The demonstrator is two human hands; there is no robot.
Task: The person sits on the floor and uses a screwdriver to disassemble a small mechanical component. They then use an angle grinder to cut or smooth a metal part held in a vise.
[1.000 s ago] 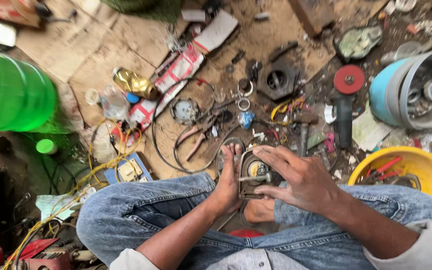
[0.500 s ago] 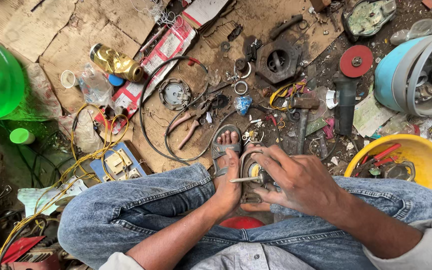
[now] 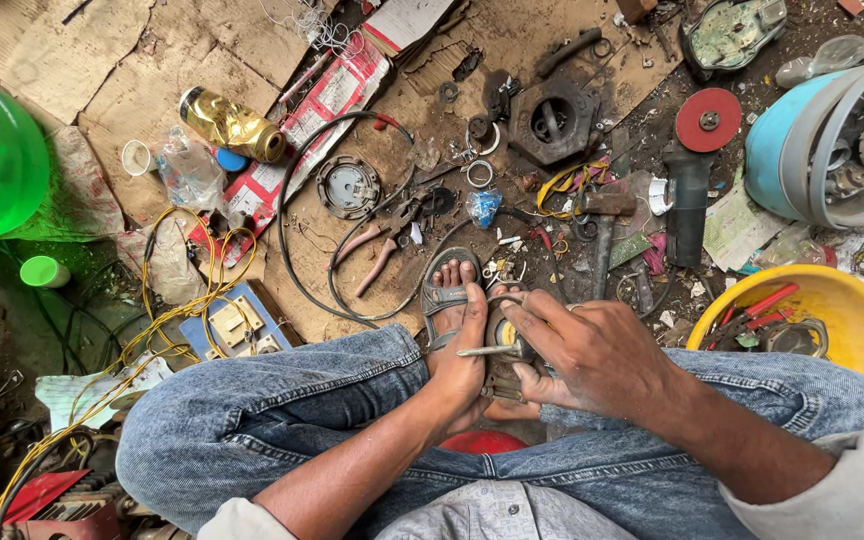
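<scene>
Seated above a cluttered floor (image 3: 72,90), the left hand (image 3: 457,365) steadies a thin metal rod (image 3: 487,351) against a small round metal part (image 3: 505,335). The right hand (image 3: 592,350) closes its fingers (image 3: 522,310) over that part, just behind the sandalled foot (image 3: 449,290); pliers (image 3: 384,240) lie beyond the foot.

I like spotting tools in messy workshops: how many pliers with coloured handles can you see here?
2. Pink-handled pliers lie on the cardboard beyond the sandalled foot; red-handled pliers sit in the yellow plastic bowl. Clutter may hide more.
</scene>
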